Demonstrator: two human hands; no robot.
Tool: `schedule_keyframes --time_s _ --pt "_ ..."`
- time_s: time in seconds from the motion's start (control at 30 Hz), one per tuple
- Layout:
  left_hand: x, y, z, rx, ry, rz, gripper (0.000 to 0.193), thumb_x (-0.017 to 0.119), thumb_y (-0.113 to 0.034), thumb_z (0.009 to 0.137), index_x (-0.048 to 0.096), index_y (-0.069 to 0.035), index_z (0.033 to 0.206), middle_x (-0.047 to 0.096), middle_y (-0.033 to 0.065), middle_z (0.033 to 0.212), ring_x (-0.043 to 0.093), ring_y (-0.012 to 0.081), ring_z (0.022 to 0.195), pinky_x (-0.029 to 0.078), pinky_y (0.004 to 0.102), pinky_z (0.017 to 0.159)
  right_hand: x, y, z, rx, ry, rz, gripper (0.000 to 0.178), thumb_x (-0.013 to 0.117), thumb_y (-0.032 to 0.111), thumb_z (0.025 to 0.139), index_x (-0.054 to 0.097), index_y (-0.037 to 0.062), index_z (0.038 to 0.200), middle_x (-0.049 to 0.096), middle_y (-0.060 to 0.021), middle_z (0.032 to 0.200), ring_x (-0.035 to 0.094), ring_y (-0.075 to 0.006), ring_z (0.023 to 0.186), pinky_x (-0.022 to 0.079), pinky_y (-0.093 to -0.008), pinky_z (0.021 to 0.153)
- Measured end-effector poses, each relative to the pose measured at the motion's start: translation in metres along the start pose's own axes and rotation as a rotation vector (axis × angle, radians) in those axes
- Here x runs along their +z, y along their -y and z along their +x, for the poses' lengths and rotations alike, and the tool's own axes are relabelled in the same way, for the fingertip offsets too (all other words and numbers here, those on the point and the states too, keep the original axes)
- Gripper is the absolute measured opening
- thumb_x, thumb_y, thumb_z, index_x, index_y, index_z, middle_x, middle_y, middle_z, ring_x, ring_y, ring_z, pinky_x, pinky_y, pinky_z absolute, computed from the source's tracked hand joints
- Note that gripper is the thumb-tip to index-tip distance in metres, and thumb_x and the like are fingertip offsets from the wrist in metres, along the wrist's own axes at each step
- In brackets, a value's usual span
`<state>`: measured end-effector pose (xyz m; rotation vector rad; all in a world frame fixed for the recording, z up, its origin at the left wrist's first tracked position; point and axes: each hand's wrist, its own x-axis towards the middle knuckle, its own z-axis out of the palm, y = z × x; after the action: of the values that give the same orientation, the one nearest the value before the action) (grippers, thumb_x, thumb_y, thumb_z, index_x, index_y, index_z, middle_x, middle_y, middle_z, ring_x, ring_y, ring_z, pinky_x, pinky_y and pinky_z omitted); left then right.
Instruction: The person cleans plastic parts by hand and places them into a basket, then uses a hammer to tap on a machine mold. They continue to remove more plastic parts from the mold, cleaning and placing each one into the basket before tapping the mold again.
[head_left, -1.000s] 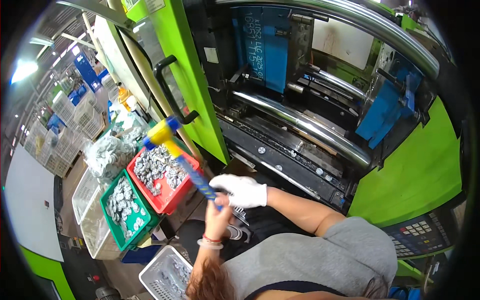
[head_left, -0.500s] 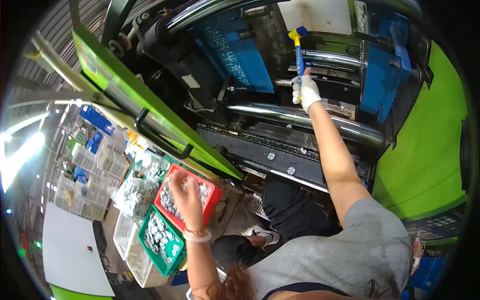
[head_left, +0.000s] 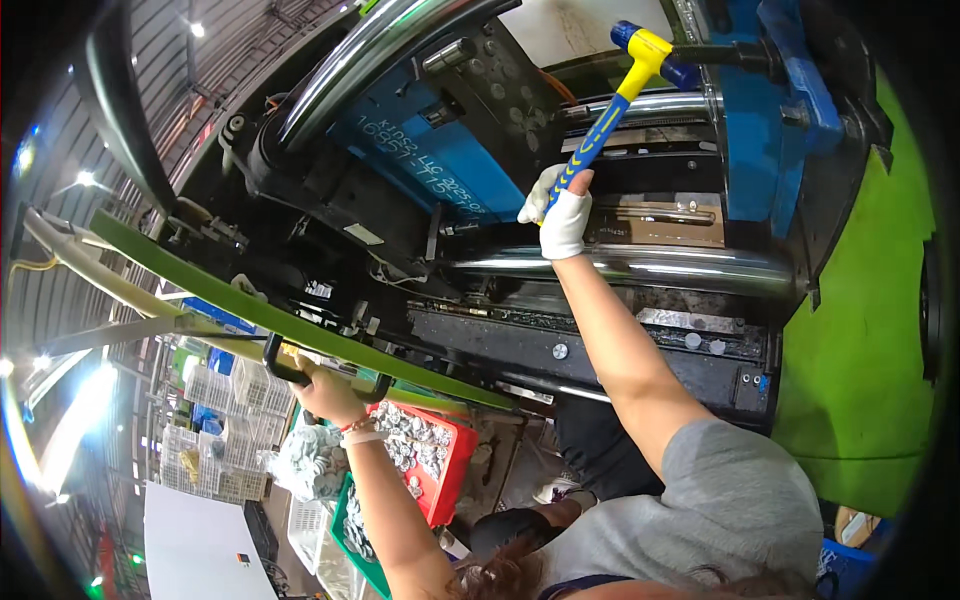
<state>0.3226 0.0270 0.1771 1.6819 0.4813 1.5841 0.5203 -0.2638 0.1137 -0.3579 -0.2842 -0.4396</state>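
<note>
My right hand [head_left: 563, 215], in a white glove, grips the blue handle of a soft-faced mallet [head_left: 598, 135]. Its yellow head with dark blue faces is raised inside the open machine, beside a black bar [head_left: 715, 57] at the right mould block [head_left: 750, 160]; whether they touch I cannot tell. My bare left hand [head_left: 332, 393], with bands at the wrist, has its fingers curled at the black door handle [head_left: 282, 362] on the green machine door [head_left: 225, 305]. Across the opening stands the left blue mould block [head_left: 420, 150], with handwriting on it.
Below my left arm are a red crate [head_left: 455, 470] and a green crate [head_left: 355, 545] of small metallic-looking parts, with a filled clear bag [head_left: 308, 462] beside them. A shiny tie bar [head_left: 640, 262] crosses under my right hand. Small round pieces [head_left: 560, 351] lie on the machine bed.
My left hand has moved from above the red crate up to the door handle. My right hand has come lower and left, with the mallet tilting right. The view has shifted.
</note>
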Motion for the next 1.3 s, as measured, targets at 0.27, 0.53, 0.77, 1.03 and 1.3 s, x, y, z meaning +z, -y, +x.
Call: schedule_keyframes --time_s 0.27,0.53,0.77,1.03,1.3 --pt "0.004 -0.025 -0.013 -0.163 0.045 0.114 0.040 0.051 -0.032 0.093 0.055 0.006 0.103 0.059 0.0081 0.078 0.050 0.0134 0.063 0.043 0.0277 0.056 0.006 -0.023 0.041 0.510 0.004 -0.503 0.064 0.035 0.070 0.083 0.045 0.0093 0.062 0.037 -0.0008 0.045 0.038 -0.0146 0.032 0.036 -0.0315 0.032" --pt "-0.004 -0.016 -0.007 -0.160 0.093 -0.001 0.040 0.051 -0.031 0.093 0.054 0.007 0.104 0.057 0.0055 0.075 0.047 0.0129 0.059 0.042 0.0277 0.054 -0.016 -0.026 0.024 0.257 0.004 -0.002 0.067 0.037 0.074 0.078 0.044 0.0091 0.063 0.038 -0.0026 0.043 0.037 -0.0164 0.030 0.037 -0.0315 0.031" --pt "-0.002 -0.004 -0.002 0.022 0.014 0.013 0.038 0.052 -0.032 0.092 0.056 0.005 0.101 0.051 0.0013 0.066 0.041 0.0091 0.050 0.036 0.0255 0.043 0.006 -0.038 0.031 0.609 0.001 -0.323 0.067 0.035 0.073 0.080 0.044 0.0097 0.061 0.038 -0.0017 0.043 0.038 -0.0156 0.031 0.032 -0.0307 0.029" --pt "-0.005 -0.008 -0.002 -0.073 0.040 0.019 0.031 0.051 -0.031 0.093 0.054 0.000 0.094 0.047 -0.0004 0.064 0.040 0.0072 0.048 0.033 0.0235 0.042 -0.017 -0.040 -0.010 0.200 -0.033 0.031 0.068 0.043 0.074 0.073 0.046 0.0069 0.066 0.041 -0.0039 0.044 0.041 -0.0170 0.033 0.040 -0.0305 0.033" --pt "0.002 0.003 0.003 -0.045 0.037 0.027 0.030 0.052 -0.030 0.093 0.053 0.000 0.095 0.050 0.0017 0.070 0.042 0.0084 0.055 0.036 0.0245 0.048 -0.009 -0.059 0.004 0.564 -0.122 -0.210 0.063 0.038 0.072 0.080 0.048 0.0113 0.064 0.041 -0.0031 0.043 0.041 -0.0190 0.031 0.035 -0.0342 0.031"
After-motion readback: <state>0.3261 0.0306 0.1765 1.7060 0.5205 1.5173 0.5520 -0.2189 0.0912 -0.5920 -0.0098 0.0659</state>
